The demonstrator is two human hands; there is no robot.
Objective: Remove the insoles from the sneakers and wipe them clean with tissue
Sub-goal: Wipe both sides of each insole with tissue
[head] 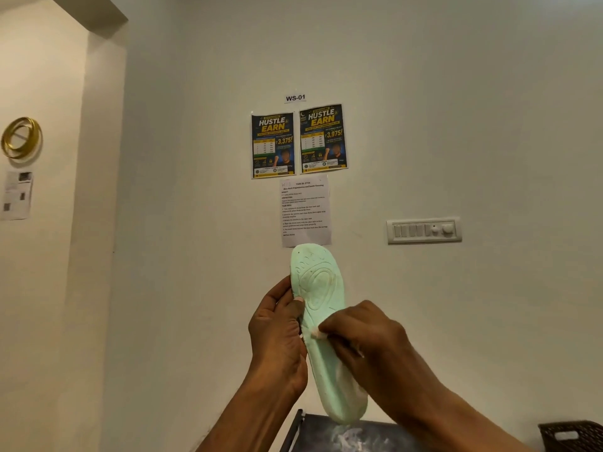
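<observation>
A pale mint-green insole (321, 288) is held upright in front of the wall, toe end up, its moulded underside facing me. My left hand (277, 337) grips its left edge at mid-length, thumb on the face. My right hand (365, 340) presses a small white tissue (319, 334) against the insole's middle; more tissue shows under the palm near the heel. No sneakers are in view.
A dark marbled shelf top (346, 435) with a black metal frame lies at the bottom. A dark woven basket (571, 435) sits at the bottom right. Posters (298, 141), a task sheet (305, 210) and a switch panel (424, 231) are on the wall.
</observation>
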